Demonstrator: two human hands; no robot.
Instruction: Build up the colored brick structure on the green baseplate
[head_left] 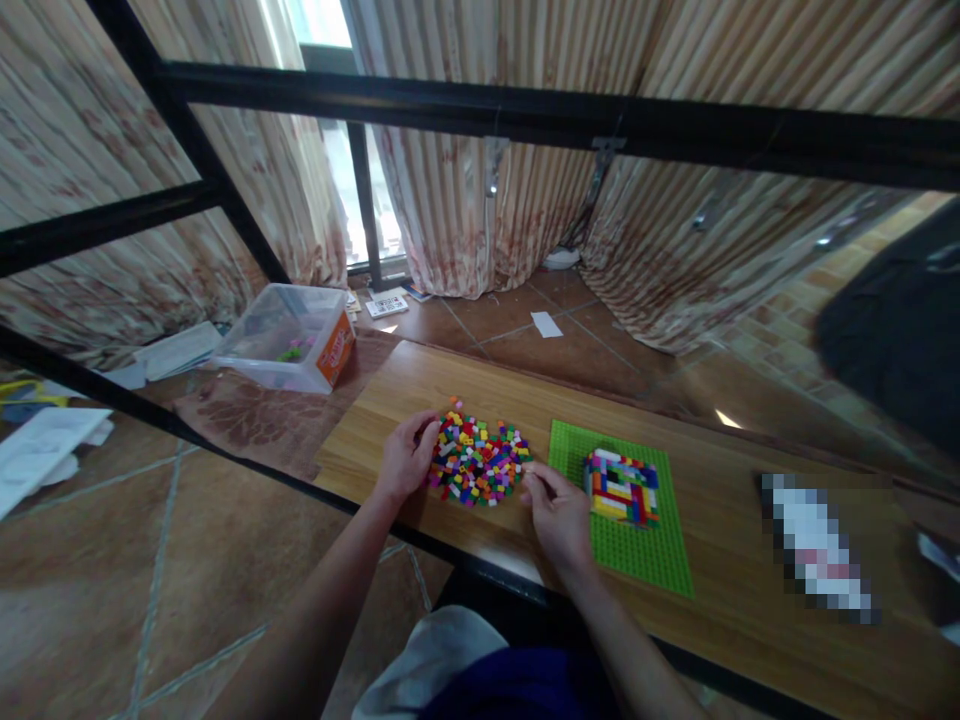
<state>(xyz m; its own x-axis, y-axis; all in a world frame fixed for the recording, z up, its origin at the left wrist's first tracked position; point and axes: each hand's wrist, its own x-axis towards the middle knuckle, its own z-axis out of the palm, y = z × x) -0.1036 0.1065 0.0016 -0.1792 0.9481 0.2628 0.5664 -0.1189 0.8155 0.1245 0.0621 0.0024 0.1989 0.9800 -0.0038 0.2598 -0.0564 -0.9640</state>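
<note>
A heap of small bricks in many colours point(480, 460) lies on the wooden table point(735, 560). My left hand point(405, 455) rests at the heap's left edge, fingers curled against the bricks. My right hand point(559, 510) sits at the heap's right edge, fingertips pinched together over the bricks; what they hold, if anything, is too small to name. Just right of that hand a green baseplate point(645, 555) carries a low multicoloured brick build point(622, 487).
A clear plastic box with an orange label point(289, 335) stands on the floor past the table's left end. Black frame bars point(525, 115) cross overhead. Curtains hang behind. Papers lie on the floor at left. A blurred-out item point(817, 550) lies on the table's right.
</note>
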